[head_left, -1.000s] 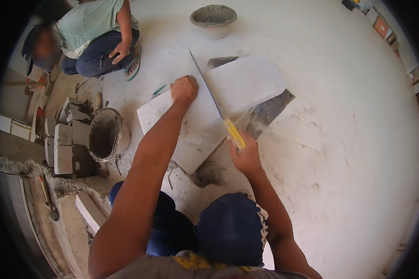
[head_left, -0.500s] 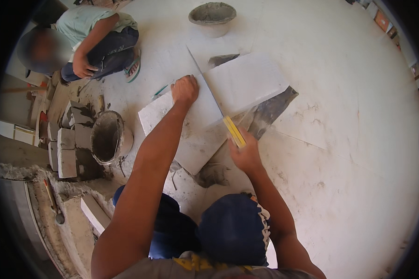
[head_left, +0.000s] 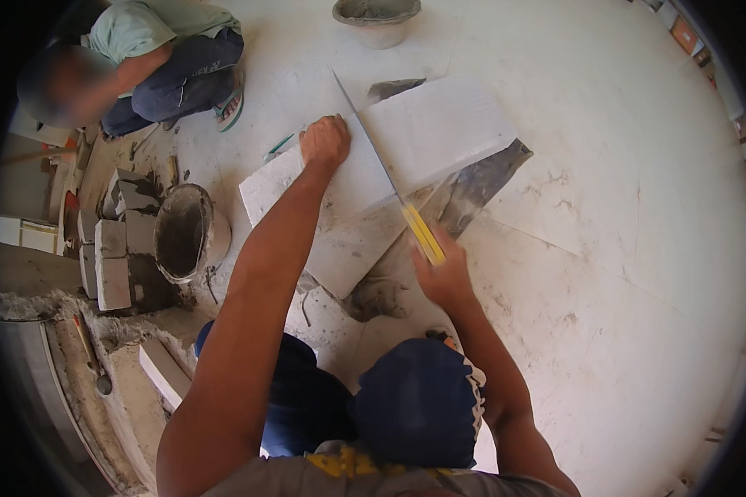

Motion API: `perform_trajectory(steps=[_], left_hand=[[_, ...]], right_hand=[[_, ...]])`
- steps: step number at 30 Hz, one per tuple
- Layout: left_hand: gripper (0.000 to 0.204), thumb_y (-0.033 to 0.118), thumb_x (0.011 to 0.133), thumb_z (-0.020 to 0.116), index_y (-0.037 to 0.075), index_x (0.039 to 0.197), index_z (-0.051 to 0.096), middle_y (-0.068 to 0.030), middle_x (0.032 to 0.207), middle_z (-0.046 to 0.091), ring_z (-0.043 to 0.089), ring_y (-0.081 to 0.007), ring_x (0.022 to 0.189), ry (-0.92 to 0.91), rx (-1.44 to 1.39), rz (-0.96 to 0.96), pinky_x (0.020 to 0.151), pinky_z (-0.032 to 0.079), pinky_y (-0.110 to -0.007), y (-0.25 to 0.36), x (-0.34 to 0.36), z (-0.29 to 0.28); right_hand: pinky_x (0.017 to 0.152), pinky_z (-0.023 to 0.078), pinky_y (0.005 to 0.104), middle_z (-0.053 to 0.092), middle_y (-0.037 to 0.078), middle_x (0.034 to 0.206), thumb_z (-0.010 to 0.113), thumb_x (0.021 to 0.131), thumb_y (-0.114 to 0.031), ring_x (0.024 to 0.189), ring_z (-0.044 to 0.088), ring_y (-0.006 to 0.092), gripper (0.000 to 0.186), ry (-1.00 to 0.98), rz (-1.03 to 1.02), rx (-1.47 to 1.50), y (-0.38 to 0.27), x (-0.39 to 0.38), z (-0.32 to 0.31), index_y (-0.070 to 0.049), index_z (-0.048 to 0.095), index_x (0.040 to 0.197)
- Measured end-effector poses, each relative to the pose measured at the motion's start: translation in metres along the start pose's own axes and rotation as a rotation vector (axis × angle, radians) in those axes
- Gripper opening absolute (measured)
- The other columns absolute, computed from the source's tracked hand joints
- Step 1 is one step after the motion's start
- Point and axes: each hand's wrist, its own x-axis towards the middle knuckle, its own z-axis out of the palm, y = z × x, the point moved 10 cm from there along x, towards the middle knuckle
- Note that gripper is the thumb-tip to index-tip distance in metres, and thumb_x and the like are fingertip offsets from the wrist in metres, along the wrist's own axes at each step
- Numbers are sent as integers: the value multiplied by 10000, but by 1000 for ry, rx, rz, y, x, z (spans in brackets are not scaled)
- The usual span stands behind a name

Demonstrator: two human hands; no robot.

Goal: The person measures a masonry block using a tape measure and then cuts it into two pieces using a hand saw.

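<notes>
A handsaw (head_left: 368, 142) with a yellow handle lies across a long white lightweight block (head_left: 439, 137), its thin blade in a line over the block's middle. My right hand (head_left: 443, 269) is closed round the saw's handle, near my side of the block. Left of the blade, my left hand (head_left: 324, 141) grips the block near its far edge with curled fingers, some of them hidden. Beneath it another pale block (head_left: 348, 261) sticks out towards me at an angle.
A dark crumpled sheet (head_left: 485, 186) lies under the block's right part. At left stand a mortar bucket (head_left: 192, 232) and stacked blocks (head_left: 113, 261); another bucket (head_left: 379, 23) stands at the far side. A co-worker (head_left: 162, 62) squats far left. A hammer-like tool (head_left: 91, 356) lies lower left.
My right hand has drawn the saw slightly back towards me. The left hand keeps its place on the block. The co-worker has bent lower, with an arm shifted left.
</notes>
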Motion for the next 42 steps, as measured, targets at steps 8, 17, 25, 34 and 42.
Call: perform_trajectory(steps=[8,17,25,34,42], left_hand=[[499,352,1129,424,26,1058,795,-227,1087,800,754,-398,1077,3,20,-17,1053,490,-526,7,-2,-3],[521,371,1126,415,4,1082,782,-267,1124,781,745,-428,1098,-26,-1,-55,1053,512,-545,2,-2,-6],[524,372,1126,422,-6,1050,777,-281,1113,777,743,-451,1085,-39,19,31,1028,534,-555,13,5,7],[516,370,1125,420,19,1052,791,-241,1064,801,766,-393,1053,-15,55,-57,1029,520,-524,-2,7,-4],[498,359,1111,448,5,1029,787,-250,1053,793,762,-417,1032,30,35,90,1001,549,-516,10,5,2]], right_hand=[[864,625,466,749,221,1224,705,1017,-175,1060,767,410,405,-127,70,-136,28,-95,-34,-36,635,1391],[884,616,381,776,186,1188,696,1042,-183,1059,790,327,382,-100,64,-183,29,-119,-44,-55,672,1401],[762,561,444,698,261,888,697,1012,-114,848,714,459,233,-23,-9,3,9,13,9,39,682,1187],[868,599,484,756,161,1300,681,1052,-232,1060,780,349,507,-147,148,-187,38,-161,-58,-104,554,1526],[865,606,433,748,256,1129,698,1004,-102,1040,740,467,345,-97,105,-5,23,-2,7,-5,659,1333]])
